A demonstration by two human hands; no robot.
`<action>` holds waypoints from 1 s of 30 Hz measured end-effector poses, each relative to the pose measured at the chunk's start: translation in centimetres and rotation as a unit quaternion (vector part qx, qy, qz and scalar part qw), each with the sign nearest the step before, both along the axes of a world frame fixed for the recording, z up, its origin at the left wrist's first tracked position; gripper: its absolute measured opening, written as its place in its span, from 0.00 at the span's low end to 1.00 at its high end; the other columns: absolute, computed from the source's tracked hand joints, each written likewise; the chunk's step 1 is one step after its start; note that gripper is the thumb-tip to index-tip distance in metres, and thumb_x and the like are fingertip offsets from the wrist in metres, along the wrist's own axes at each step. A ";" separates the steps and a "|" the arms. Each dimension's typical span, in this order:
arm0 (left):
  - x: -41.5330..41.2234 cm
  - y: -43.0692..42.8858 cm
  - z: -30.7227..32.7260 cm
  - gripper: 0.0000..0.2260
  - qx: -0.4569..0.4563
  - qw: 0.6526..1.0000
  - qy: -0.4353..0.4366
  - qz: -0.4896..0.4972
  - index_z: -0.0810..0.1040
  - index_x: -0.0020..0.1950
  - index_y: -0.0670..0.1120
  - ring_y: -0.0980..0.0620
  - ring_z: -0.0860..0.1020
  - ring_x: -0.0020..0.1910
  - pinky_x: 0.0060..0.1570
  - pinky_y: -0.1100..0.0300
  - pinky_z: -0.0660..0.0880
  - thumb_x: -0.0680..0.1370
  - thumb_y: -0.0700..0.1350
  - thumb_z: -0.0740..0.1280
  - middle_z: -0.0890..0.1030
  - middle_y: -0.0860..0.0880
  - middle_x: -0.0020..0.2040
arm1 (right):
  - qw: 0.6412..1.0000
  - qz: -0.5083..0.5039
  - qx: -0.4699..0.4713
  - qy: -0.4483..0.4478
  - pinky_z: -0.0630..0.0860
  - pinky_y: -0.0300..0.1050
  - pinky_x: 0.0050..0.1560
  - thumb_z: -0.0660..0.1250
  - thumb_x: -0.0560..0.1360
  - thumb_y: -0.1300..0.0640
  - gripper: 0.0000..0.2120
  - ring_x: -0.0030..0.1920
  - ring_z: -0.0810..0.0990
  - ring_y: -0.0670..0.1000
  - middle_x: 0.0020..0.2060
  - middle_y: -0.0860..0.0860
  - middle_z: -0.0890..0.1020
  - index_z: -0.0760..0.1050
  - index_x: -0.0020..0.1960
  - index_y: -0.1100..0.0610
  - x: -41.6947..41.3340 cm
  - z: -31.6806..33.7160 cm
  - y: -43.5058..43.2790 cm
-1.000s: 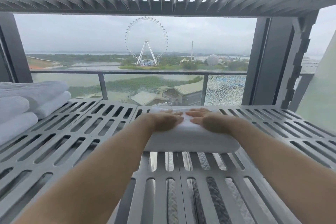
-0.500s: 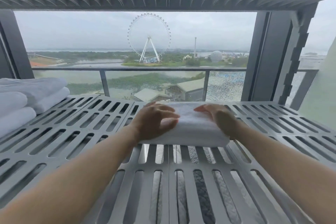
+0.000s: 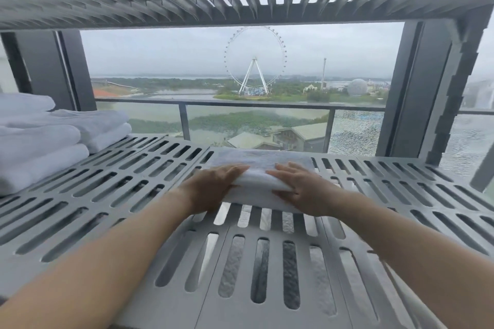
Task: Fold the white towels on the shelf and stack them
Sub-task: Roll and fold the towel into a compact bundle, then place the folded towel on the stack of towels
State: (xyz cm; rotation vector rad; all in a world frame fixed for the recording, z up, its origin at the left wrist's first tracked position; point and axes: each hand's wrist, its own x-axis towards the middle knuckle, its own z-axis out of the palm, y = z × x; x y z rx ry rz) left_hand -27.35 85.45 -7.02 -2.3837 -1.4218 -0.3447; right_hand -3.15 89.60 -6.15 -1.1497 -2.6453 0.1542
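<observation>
Folded towel (image 3: 259, 164) lay pressed under 2 hands at the middle of the slotted shelf (image 3: 374, 161).
At 9 o'clock a stack of folded towels (image 3: 40, 147) sat well apart from it. The left hand (image 3: 213, 187) lay with straight fingers over the folded towel's 8 o'clock corner, and the right hand (image 3: 299, 189) lay flat with fingers spread on its 4 o'clock corner, neither curled around it.

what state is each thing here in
folded white towel, lying flat under both hands
left hand, fingers flat on towel
right hand, fingers flat on towel
stack of folded white towels, at left, untouched
grey slotted shelf, bearing all towels
</observation>
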 end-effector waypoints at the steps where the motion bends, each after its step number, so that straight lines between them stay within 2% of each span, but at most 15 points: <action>1: 0.1 -0.2 0.1 0.26 -0.006 1.000 0.003 0.004 0.57 0.73 0.45 0.47 0.69 0.67 0.66 0.55 0.66 0.76 0.35 0.57 0.66 0.44 0.72 | 1.000 0.002 -0.004 -0.002 0.47 0.56 0.73 0.56 0.78 0.45 0.25 0.75 0.47 0.51 0.75 0.46 0.54 0.54 0.73 0.41 0.1 0.2 0.0; 3: 0.4 -0.3 0.4 0.26 -0.004 0.999 0.049 0.020 0.56 0.73 0.44 0.47 0.69 0.67 0.65 0.55 0.67 0.76 0.36 0.57 0.66 0.43 0.71 | 1.000 0.009 -0.009 -0.007 0.46 0.54 0.73 0.56 0.79 0.49 0.24 0.75 0.47 0.50 0.75 0.46 0.55 0.55 0.73 0.42 0.6 0.6 -0.1; 6: 0.6 -0.7 0.1 0.28 0.037 0.993 0.106 0.034 0.54 0.74 0.46 0.48 0.73 0.63 0.59 0.55 0.73 0.76 0.35 0.57 0.67 0.46 0.70 | 1.000 0.020 -0.010 -0.014 0.46 0.51 0.73 0.55 0.79 0.50 0.23 0.74 0.49 0.47 0.74 0.44 0.56 0.55 0.73 0.43 1.5 1.1 -0.3; 9: 0.3 -0.9 0.1 0.29 0.055 0.994 0.090 0.033 0.56 0.74 0.48 0.50 0.74 0.63 0.59 0.55 0.73 0.74 0.34 0.60 0.68 0.49 0.70 | 1.000 0.019 0.004 -0.019 0.48 0.49 0.74 0.55 0.79 0.50 0.23 0.74 0.50 0.46 0.74 0.44 0.57 0.55 0.73 0.44 1.9 1.2 -0.4; 14: 0.2 -0.7 0.5 0.26 0.042 0.992 0.086 0.079 0.57 0.73 0.49 0.49 0.75 0.61 0.59 0.56 0.73 0.76 0.33 0.55 0.72 0.48 0.68 | 1.000 0.020 0.010 -0.007 0.50 0.51 0.74 0.55 0.79 0.49 0.24 0.74 0.49 0.46 0.74 0.44 0.57 0.54 0.73 0.45 1.6 0.4 -0.8; 16: 0.6 -0.5 0.7 0.28 0.000 0.989 0.096 0.112 0.57 0.73 0.50 0.50 0.76 0.59 0.58 0.57 0.73 0.74 0.33 0.56 0.74 0.48 0.65 | 1.000 0.022 0.009 0.000 0.50 0.50 0.74 0.57 0.78 0.47 0.25 0.74 0.50 0.46 0.74 0.44 0.57 0.54 0.74 0.45 1.8 0.4 -0.9; 18: 1.0 -0.8 1.2 0.31 -0.064 0.992 0.021 0.106 0.59 0.72 0.51 0.48 0.73 0.61 0.63 0.55 0.68 0.71 0.34 0.59 0.74 0.48 0.65 | 1.000 0.019 0.012 0.006 0.54 0.50 0.73 0.61 0.75 0.42 0.30 0.73 0.54 0.47 0.73 0.45 0.59 0.55 0.73 0.47 2.0 0.6 -1.2; 19: 1.2 -1.2 1.6 0.32 -0.083 0.992 -0.003 0.091 0.59 0.72 0.52 0.49 0.71 0.64 0.66 0.52 0.64 0.69 0.36 0.61 0.72 0.49 0.67 | 0.999 0.018 0.030 0.003 0.58 0.50 0.71 0.63 0.72 0.40 0.33 0.72 0.57 0.48 0.72 0.46 0.62 0.56 0.73 0.48 1.9 0.7 -1.5; 21: 1.6 -1.9 1.8 0.34 -0.086 0.995 0.007 0.058 0.57 0.73 0.52 0.51 0.65 0.69 0.70 0.47 0.58 0.69 0.43 0.64 0.66 0.52 0.71 | 0.995 0.023 0.094 -0.018 0.67 0.51 0.65 0.65 0.68 0.38 0.37 0.67 0.66 0.50 0.69 0.47 0.67 0.59 0.71 0.51 1.4 0.8 -2.1; 24: 2.4 -2.1 1.4 0.33 -0.050 0.998 0.024 0.039 0.55 0.73 0.52 0.50 0.67 0.66 0.66 0.52 0.64 0.71 0.50 0.64 0.65 0.52 0.71 | 0.986 0.019 0.156 -0.056 0.71 0.50 0.57 0.65 0.67 0.42 0.36 0.62 0.71 0.53 0.65 0.49 0.70 0.59 0.70 0.54 0.1 0.5 -2.6; 27: 3.3 -1.7 1.5 0.30 -0.064 0.995 0.024 0.067 0.55 0.74 0.49 0.47 0.69 0.65 0.63 0.50 0.69 0.74 0.47 0.63 0.65 0.49 0.71 | 0.983 -0.011 0.171 -0.063 0.72 0.51 0.51 0.64 0.68 0.51 0.28 0.57 0.73 0.55 0.59 0.51 0.73 0.62 0.66 0.55 -1.1 0.6 -2.6; 30: 3.9 -1.8 1.5 0.28 -0.066 0.993 0.030 0.092 0.55 0.73 0.47 0.45 0.71 0.63 0.60 0.49 0.71 0.75 0.44 0.61 0.68 0.47 0.69 | 0.979 -0.026 0.197 -0.037 0.70 0.47 0.44 0.63 0.68 0.56 0.20 0.51 0.75 0.56 0.52 0.52 0.76 0.66 0.59 0.55 -1.6 0.7 -2.5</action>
